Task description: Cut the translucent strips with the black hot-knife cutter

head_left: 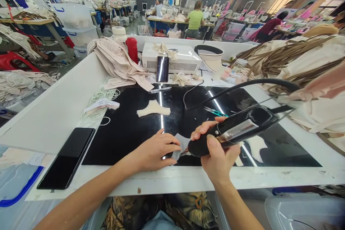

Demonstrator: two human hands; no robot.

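Note:
My right hand (219,151) is wrapped round a black corded handheld tool (234,125) with a silver lever. The tool's metal tip points left, at a small pale grey piece (181,144) on the black mat (121,140). My left hand (157,151) lies on the mat at the left edge of that piece, fingers spread, with fingertips on or beside it. A cream fabric cutout (153,109) lies farther back on the mat. Another pale cutout (257,148) is to the right, partly behind the tool.
A large phone (67,158) lies at the left edge. Green-handled scissors (216,111) and tweezers (160,90) are on the mat. Behind stand a white box (171,61), a smaller phone (162,69) and a red bottle (132,50). Fabric piles flank the mat; the tool's cord (242,83) arcs above it.

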